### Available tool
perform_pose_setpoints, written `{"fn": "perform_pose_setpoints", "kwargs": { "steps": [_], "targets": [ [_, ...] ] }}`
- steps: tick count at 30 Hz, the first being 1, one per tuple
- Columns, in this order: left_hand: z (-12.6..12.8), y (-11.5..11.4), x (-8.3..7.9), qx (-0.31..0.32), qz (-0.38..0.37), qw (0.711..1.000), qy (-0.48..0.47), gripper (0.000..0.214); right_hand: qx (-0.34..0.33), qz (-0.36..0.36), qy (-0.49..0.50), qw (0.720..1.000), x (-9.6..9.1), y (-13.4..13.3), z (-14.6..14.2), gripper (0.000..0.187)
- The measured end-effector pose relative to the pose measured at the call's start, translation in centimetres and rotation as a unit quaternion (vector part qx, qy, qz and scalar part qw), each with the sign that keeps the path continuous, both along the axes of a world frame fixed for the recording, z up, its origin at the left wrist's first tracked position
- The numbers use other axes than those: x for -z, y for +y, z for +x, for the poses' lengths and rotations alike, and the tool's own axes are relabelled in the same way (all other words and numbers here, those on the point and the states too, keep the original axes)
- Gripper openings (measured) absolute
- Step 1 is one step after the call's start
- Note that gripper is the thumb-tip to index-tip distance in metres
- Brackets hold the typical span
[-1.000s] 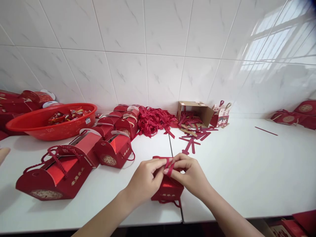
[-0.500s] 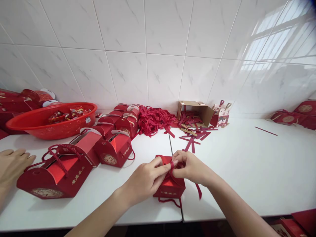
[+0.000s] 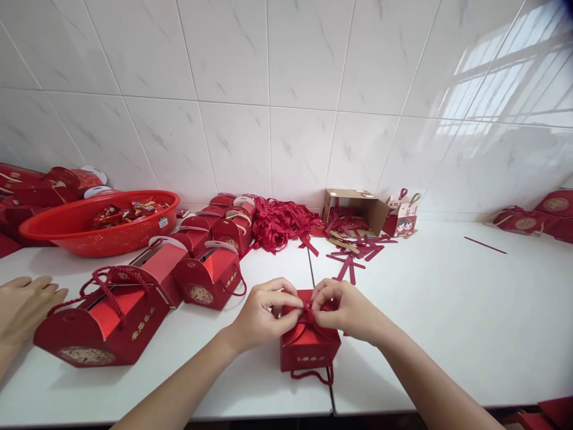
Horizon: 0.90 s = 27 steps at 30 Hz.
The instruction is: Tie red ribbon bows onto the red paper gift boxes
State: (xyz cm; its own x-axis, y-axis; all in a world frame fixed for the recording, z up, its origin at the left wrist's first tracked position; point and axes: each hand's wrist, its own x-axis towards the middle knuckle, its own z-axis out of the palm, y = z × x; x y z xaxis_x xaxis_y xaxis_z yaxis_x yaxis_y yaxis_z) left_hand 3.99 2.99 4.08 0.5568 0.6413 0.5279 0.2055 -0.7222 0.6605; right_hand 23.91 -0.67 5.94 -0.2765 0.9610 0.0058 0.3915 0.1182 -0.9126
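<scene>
A small red gift box with gold lettering stands on the white table, a twisted cord handle hanging down its front. On its top a red ribbon forms a knot or bow. My left hand pinches the ribbon from the left side. From the right, my right hand grips the same ribbon between thumb and fingers. Both hands' fingertips nearly meet over the lid, hiding part of the ribbon.
Several red boxes stand at left, near another person's hand. Behind them is a red plastic basin of wrapped sweets. A ribbon heap and an open cardboard box with spilled dark red strips lie near the tiled wall.
The ribbon that looped around a left finger now sits as a knot or bow on the lid. My fingertips have drawn to its two sides. The loose tail at right has mostly gone from sight.
</scene>
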Motion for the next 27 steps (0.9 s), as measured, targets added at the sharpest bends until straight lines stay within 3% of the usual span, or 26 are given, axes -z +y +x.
{"fn": "perform_pose_setpoints", "kwargs": {
  "steps": [6, 14, 20, 27],
  "targets": [
    [-2.0, 0.6, -1.0, -0.064, -0.064, 0.993, 0.077, 0.009, 0.026, 0.113, -0.051, 0.992, 0.6, -1.2, 1.6, 0.009],
    [-1.4, 0.3, -1.3, 0.039, -0.231, 0.97, 0.057, 0.018, 0.066, 0.247, -0.117, 0.96, 1.6, -1.6, 1.5, 0.006],
    [-1.7, 0.4, -1.9, 0.012, -0.209, 0.974, 0.091, 0.021, 0.088, 0.323, -0.189, 0.923, 1.9, -1.3, 1.8, 0.01],
    [-2.6, 0.6, -0.8, -0.078, -0.086, 0.973, 0.199, 0.028, 0.107, 0.335, -0.218, 0.91, 2.3, -1.8, 2.7, 0.01]
  ]
}}
